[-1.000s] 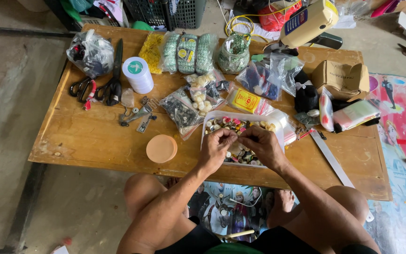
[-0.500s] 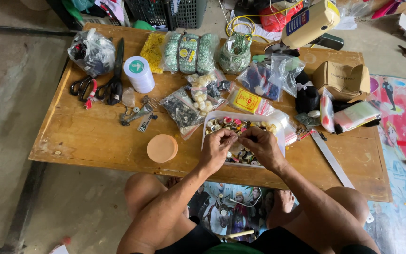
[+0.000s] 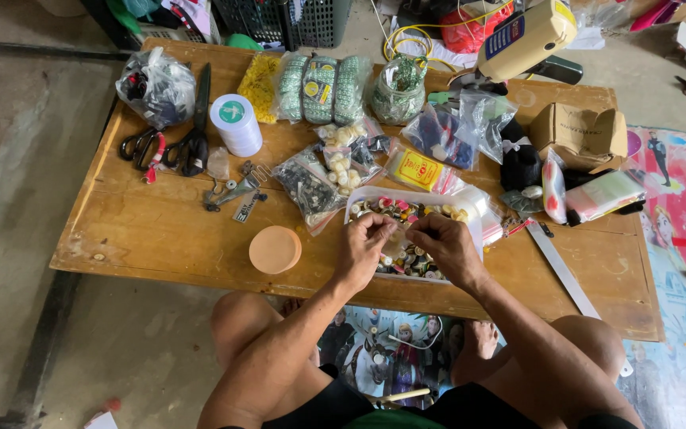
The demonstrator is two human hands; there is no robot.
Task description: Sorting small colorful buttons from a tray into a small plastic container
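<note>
Both hands, left hand (image 3: 365,242) and right hand (image 3: 448,245), meet fingertip to fingertip over the white tray (image 3: 470,208) of buttons on the tabletop (image 3: 152,230), pinching something too small to identify. An orange lid (image 3: 275,249) lies just left of the tray.

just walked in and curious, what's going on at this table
A person sits at a low wooden table with both hands over a white tray of mixed buttons. The left hand and right hand meet above it, fingertips pinched close; what they pinch is too small to tell. An orange round lid lies left of the tray, with scissors and bagged supplies beyond.
</note>
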